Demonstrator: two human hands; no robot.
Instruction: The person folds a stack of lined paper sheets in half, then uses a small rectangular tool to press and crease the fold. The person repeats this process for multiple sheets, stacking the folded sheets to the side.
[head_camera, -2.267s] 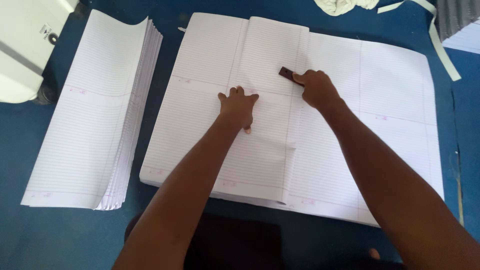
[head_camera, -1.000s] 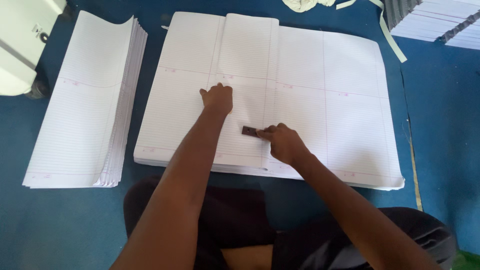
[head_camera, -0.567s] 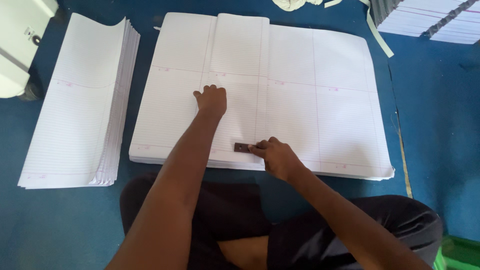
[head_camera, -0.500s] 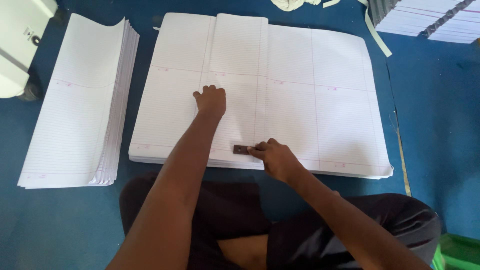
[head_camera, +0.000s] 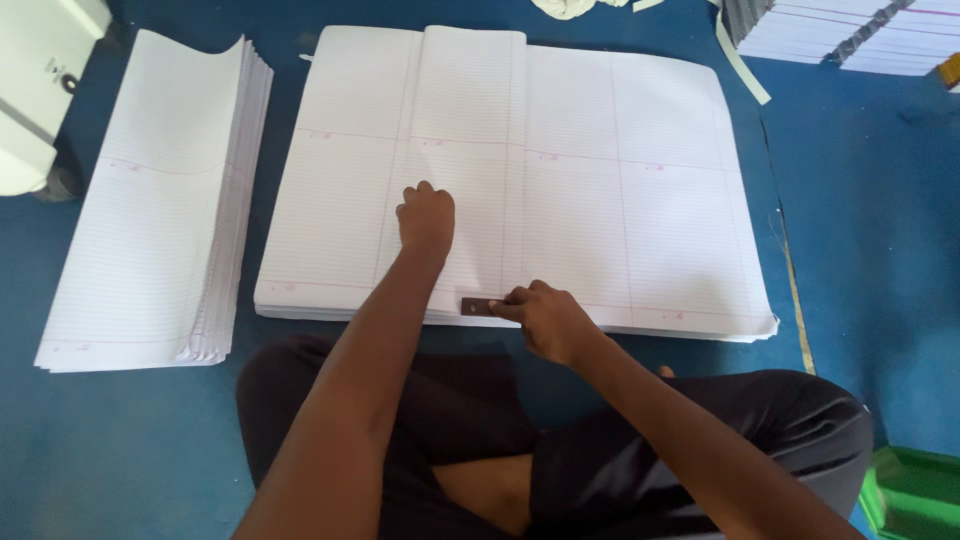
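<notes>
While a folded pile (head_camera: 150, 210) lies at far left, your left hand (head_camera: 426, 218) presses flat on the big ruled sheet stack (head_camera: 620, 180) on the floor. Your right hand (head_camera: 548, 318) pinches a small dark creasing block (head_camera: 477, 307) at the fold's near edge, fingers closed on it.
</notes>
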